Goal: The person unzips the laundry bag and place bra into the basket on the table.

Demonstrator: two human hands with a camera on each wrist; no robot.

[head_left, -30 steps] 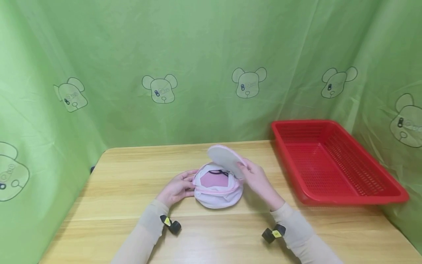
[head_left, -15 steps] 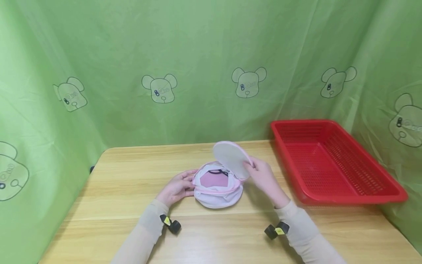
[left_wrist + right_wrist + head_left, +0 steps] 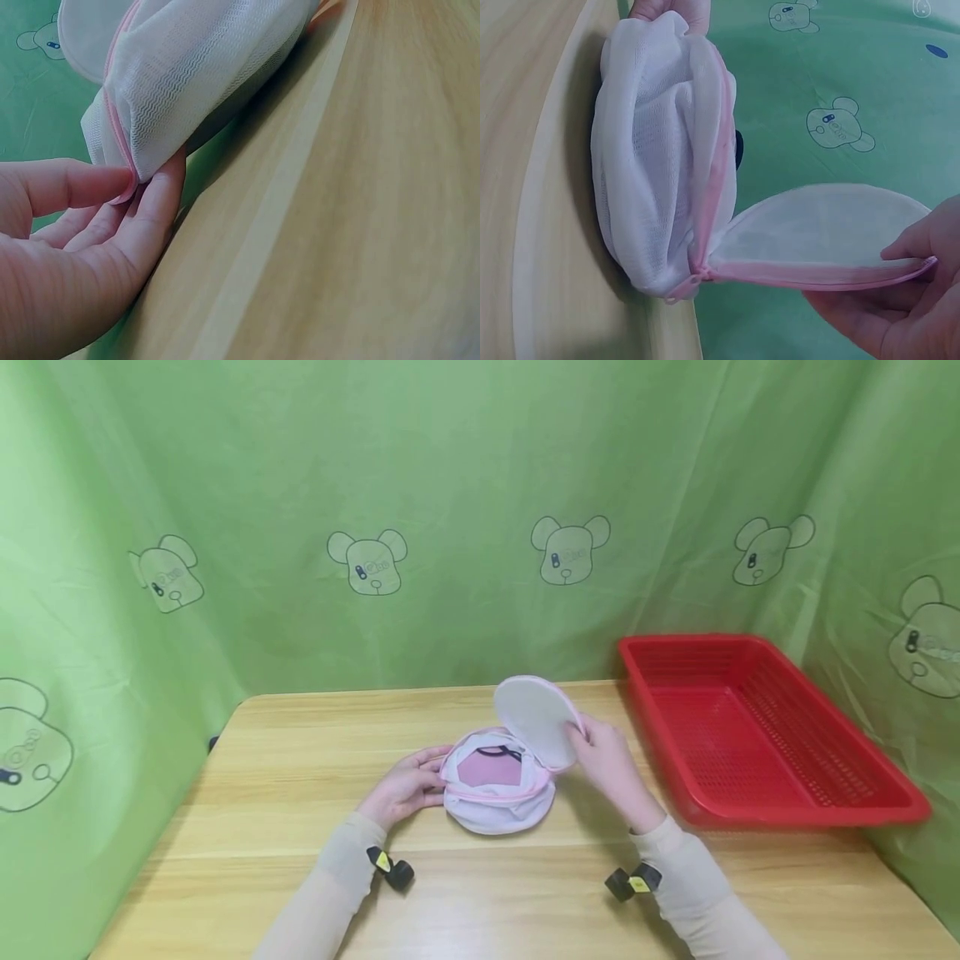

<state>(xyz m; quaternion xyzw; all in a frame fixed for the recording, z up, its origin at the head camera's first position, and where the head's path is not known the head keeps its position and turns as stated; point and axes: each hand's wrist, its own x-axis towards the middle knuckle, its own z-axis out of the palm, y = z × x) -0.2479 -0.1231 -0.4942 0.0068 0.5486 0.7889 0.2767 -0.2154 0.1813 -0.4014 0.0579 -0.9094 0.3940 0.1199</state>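
A round white mesh laundry bag point(image 3: 498, 818) with pink zip trim sits on the table, its top unzipped. My left hand point(image 3: 401, 787) pinches the pink-trimmed rim on the bag's left side, thumb above and fingers below, as the left wrist view shows. With thumb and fingers my right hand point(image 3: 606, 764) pinches the edge of the round lid flap point(image 3: 817, 225), raised and tilted at the right. Inside the opening lies a pink piece point(image 3: 487, 770) with a black cord-like strip; most of it is hidden. A pink zip pull point(image 3: 682, 291) hangs near the lid's hinge.
A red plastic basket point(image 3: 802, 815) with perforated sides stands on the right of the wooden table point(image 3: 315, 727). Green curtains point(image 3: 465, 460) printed with bear heads enclose the back and both sides. Both wrists carry small black cameras.
My right hand has swung the lid flap rightward and more upright, uncovering more of the bag's opening. The left hand stays at the bag's left rim.
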